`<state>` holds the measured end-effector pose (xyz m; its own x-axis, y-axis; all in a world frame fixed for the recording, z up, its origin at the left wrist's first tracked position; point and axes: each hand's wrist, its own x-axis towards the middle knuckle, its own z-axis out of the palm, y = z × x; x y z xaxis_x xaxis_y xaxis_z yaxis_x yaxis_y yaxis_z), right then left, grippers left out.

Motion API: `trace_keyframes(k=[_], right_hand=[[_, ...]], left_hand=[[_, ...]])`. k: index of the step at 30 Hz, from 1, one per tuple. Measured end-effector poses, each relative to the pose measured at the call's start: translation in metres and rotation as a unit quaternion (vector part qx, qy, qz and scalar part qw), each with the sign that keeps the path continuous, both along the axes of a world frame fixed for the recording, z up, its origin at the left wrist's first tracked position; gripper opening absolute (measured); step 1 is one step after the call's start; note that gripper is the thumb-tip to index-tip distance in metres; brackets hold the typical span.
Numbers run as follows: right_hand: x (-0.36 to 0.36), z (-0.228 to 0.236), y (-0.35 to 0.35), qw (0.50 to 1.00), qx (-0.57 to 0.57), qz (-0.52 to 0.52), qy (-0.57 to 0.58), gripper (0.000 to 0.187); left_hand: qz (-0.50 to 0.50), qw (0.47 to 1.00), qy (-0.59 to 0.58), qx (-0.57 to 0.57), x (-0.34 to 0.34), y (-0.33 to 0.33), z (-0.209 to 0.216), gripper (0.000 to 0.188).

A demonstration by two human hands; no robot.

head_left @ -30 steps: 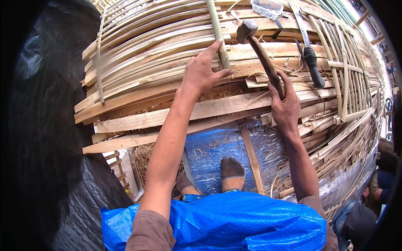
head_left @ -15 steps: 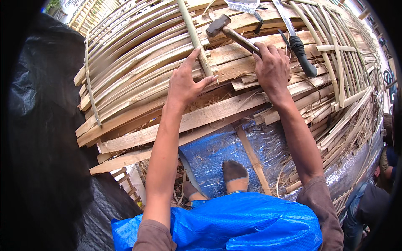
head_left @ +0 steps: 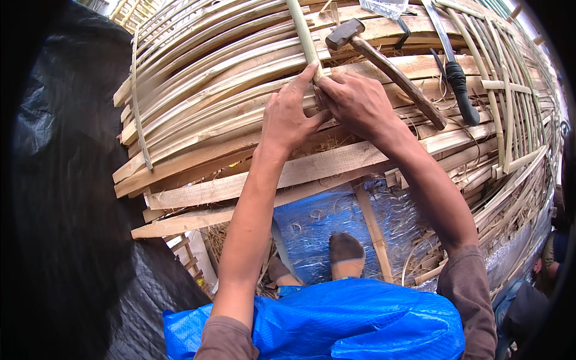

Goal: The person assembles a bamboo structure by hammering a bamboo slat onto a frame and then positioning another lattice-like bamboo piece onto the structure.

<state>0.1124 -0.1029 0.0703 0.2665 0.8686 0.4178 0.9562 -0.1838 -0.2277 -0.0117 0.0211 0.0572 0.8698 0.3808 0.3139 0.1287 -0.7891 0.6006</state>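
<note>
A long pale-green bamboo strip [head_left: 305, 36] runs down across the stacked slats, and both hands meet at its near end. My left hand [head_left: 291, 117] rests there with its index finger against the strip and its thumb spread away below. Closed fingers of my right hand [head_left: 357, 102] grip the strip's end from the right; the fingertips and anything small between them are partly hidden. To the right of that hand, a hammer [head_left: 393, 72] with a dark metal head and worn wooden handle lies loose on the planks.
Rough wooden slats [head_left: 210, 129] are stacked in front of me. A long blade with a black-wrapped handle [head_left: 457, 87] lies at right, beside a bamboo lattice [head_left: 504, 84]. A clear plastic container [head_left: 384, 8] sits at the back. Black sheeting [head_left: 66, 180] hangs at left.
My right hand has let go of the hammer, which now lies on the planks, and has moved left to the strip's end beside my left hand. The view has shifted slightly.
</note>
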Motion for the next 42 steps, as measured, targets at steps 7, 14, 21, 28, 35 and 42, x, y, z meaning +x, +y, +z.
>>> trace_keyframes(k=[7,14,21,28,35,42], right_hand=[[-0.002,-0.01,-0.012,0.994,0.066,0.039,-0.082,0.015],[0.024,0.008,0.002,0.937,0.05,-0.029,0.345,0.028],[0.003,0.016,0.0,0.994,-0.003,0.006,0.108,0.022],[0.012,0.008,0.001,0.996,-0.011,0.016,0.089,0.019],[0.008,0.007,0.001,0.997,-0.012,0.021,0.072,0.016],[0.01,0.009,0.003,0.998,-0.012,0.024,0.059,0.016]], left_hand=[[0.005,1.0,0.005,-0.005,-0.003,-0.001,0.002,0.085],[0.005,1.0,0.024,0.007,-0.001,0.0,0.001,0.091],[0.006,1.0,-0.008,0.024,-0.004,0.002,-0.003,0.087],[-0.009,1.0,-0.026,0.01,-0.002,0.003,-0.008,0.089],[0.004,1.0,-0.018,0.012,-0.003,0.002,-0.007,0.087],[0.011,0.999,-0.022,0.027,-0.002,0.002,-0.009,0.089]])
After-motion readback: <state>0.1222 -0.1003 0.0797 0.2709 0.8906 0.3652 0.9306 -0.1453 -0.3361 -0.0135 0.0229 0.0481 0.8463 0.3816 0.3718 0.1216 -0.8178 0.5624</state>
